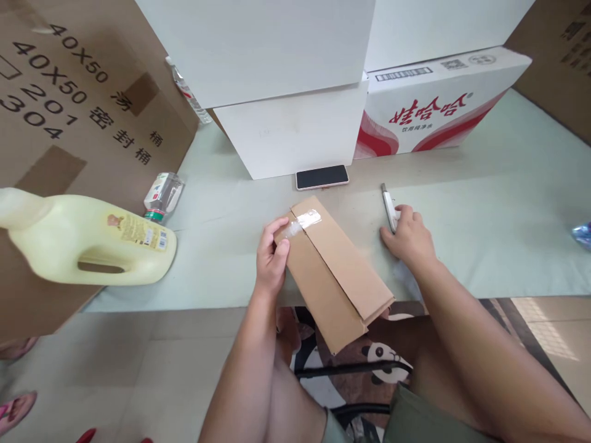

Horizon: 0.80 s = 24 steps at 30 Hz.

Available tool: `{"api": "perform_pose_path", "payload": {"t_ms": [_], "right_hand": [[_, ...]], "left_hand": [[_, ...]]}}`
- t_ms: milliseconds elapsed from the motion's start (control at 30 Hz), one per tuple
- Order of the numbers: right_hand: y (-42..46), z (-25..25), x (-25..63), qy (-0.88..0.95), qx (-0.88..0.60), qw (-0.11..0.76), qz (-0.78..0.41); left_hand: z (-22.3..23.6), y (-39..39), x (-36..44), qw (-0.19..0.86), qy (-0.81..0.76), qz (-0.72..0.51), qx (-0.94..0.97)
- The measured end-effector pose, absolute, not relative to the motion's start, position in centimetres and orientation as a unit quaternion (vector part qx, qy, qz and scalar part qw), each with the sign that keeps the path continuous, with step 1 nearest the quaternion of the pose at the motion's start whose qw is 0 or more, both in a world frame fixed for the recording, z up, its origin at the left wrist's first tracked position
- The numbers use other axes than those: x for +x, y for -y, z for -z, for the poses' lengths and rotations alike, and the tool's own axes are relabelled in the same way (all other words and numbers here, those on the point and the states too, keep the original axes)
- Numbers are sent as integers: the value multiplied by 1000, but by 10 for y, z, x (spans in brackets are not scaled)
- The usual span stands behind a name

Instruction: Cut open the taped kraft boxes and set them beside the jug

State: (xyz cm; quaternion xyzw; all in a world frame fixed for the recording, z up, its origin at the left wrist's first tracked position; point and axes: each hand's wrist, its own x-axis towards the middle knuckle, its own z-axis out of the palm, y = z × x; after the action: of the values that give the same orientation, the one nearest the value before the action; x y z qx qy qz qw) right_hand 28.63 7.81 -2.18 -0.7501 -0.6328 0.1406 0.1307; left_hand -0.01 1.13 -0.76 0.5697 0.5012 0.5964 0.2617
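A flat brown cardboard box [323, 277] hangs tilted over the table's front edge, its long flaps meeting along the middle. Clear tape [302, 223] crosses the seam near the far end. My left hand [272, 255] grips the box at its far left corner, thumb on top. To the right, a white utility knife [389, 206] lies on the table, pointing away from me. My right hand [410, 237] is at the near end of the knife, its fingers curled around that end. Some clear plastic [406, 277] shows below my right wrist.
A phone [322, 178] lies before stacked white boxes [295, 132]. At left are a large yellow jug [55, 237], a clear bottle [164, 195] and a big brown carton [92, 135]. A red-and-white carton [425, 111] stands behind right. Another person's foot [21, 409] shows lower left.
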Motion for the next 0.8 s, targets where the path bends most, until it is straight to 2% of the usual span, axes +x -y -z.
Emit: {"api": "perform_pose_path", "payload": {"t_ms": [133, 300, 367, 433, 600, 800], "right_hand": [[-82, 23, 288, 627, -738, 174, -177], [-75, 9, 278, 521, -619, 410, -421], [-64, -8, 274, 517, -537, 488, -455], [-46, -31, 270, 562, -459, 530, -439], [5, -83, 258, 698, -322, 508, -388], [15, -91, 236, 794, -344, 372, -337]], "left_hand": [[7, -11, 0, 257, -497, -597, 575], [9, -10, 0, 244, -502, -589, 584], [8, -10, 2, 240, -505, -585, 588], [8, -10, 4, 232, -507, -585, 589], [5, -11, 12, 207, -512, -582, 597], [3, -11, 16, 205, -512, -580, 600]]}}
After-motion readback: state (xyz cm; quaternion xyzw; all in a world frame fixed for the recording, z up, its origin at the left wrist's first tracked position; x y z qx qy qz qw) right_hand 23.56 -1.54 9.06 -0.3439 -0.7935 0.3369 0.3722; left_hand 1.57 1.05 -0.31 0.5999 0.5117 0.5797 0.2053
